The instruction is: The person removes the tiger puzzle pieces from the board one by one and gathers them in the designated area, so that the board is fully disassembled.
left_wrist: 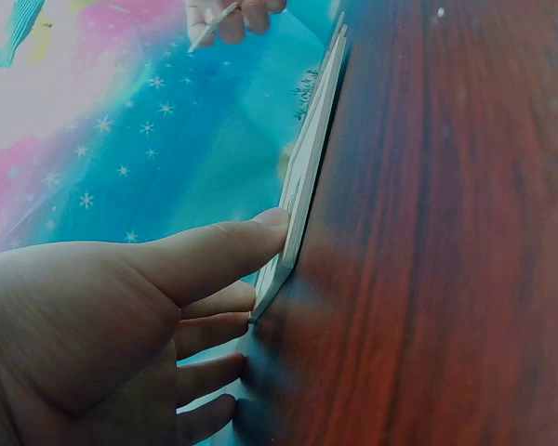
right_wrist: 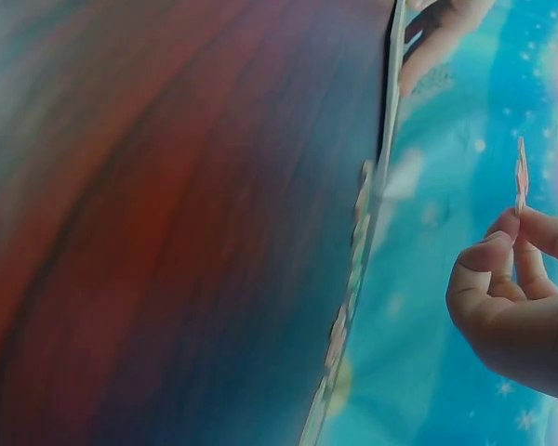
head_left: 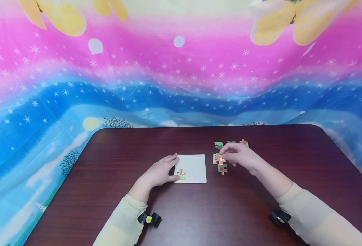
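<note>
My left hand (head_left: 159, 172) rests on the left edge of a white puzzle tray (head_left: 194, 169), fingers extended and the thumb at its near-left corner. In that corner of the tray lies a small printed puzzle piece (head_left: 181, 175). To the tray's right, my right hand (head_left: 240, 157) pinches a thin jigsaw piece (right_wrist: 522, 177) between thumb and fingertips. The right wrist view shows this piece raised off the table, edge-on, so its print is mostly hidden. Beneath and around that hand lie several loose jigsaw pieces (head_left: 218, 145), partly covered by it.
The dark wooden table (head_left: 113, 150) has rounded far corners. Behind it hangs a pink and blue cloth (head_left: 156, 75) with snowflakes. Each sleeve carries a black wrist camera (head_left: 150, 218) near the cuff.
</note>
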The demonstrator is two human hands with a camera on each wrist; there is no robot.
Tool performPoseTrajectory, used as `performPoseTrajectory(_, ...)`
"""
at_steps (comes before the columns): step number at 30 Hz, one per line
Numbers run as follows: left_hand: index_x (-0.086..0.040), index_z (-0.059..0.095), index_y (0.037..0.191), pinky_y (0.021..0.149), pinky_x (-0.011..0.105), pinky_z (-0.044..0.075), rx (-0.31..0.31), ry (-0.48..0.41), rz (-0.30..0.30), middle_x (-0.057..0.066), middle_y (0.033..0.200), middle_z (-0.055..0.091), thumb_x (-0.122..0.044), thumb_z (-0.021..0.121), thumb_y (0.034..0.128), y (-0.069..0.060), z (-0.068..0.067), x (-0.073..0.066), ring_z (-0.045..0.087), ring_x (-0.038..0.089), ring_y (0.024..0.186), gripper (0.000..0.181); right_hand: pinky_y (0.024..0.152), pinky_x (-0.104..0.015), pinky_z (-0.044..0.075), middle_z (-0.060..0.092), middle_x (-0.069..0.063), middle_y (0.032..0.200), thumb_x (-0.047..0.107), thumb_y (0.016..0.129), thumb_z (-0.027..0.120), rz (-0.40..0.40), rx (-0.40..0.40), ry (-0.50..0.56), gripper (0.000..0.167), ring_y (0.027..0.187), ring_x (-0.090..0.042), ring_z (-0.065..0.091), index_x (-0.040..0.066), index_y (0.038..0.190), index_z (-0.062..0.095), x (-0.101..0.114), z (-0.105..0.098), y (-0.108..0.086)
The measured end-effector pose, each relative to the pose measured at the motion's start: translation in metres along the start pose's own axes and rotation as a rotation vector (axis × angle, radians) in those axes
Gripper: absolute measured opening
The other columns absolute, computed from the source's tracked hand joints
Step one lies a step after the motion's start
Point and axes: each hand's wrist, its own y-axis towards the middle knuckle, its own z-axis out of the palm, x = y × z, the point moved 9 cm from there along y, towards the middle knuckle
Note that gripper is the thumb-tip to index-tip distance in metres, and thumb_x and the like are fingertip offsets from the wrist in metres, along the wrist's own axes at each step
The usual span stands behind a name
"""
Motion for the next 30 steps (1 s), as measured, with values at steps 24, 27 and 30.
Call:
performPoseTrajectory(24,-0.001,0.046,0.152,0.116,0.053,0.034,-0.002,0.007,-0.01,0.013,0.162,0.035,-0.031,0.076,0.0925,0.001,0.002,0.002,0.032,0.036,0.149,0.073,0.063,-0.035,0.049,0.059,-0.005,0.086,0.007,0.098,0.063,0.05,0.033,-0.127,0.019,0.074,-0.023,0.053,-0.007,0.109,0.061,-0.047,-0.053,-0.005)
performPoseTrajectory(27,-0.001,0.046,0.152,0.116,0.053,0.034,-0.002,0.006,-0.01,0.013,0.162,0.036,-0.031,0.076,0.0925,0.001,0.001,0.002,0.032,0.036,0.149,0.073,0.061,-0.035,0.048,0.058,-0.005,0.084,0.008,0.098,0.063,0.057,0.045,-0.136,0.018,0.073,-0.023,0.052,-0.007,0.109,0.062,-0.051,-0.052,-0.003)
performPoseTrajectory(30,-0.001,0.046,0.152,0.115,0.054,0.034,-0.001,0.005,-0.01,0.014,0.162,0.035,-0.031,0.076,0.0926,0.001,0.001,0.002,0.032,0.036,0.149,0.073,0.061,-0.034,0.048,0.058,-0.005,0.083,0.007,0.097,0.064,0.075,0.049,-0.157,0.016,0.073,-0.022,0.052,-0.005,0.107,0.063,-0.056,-0.051,-0.001)
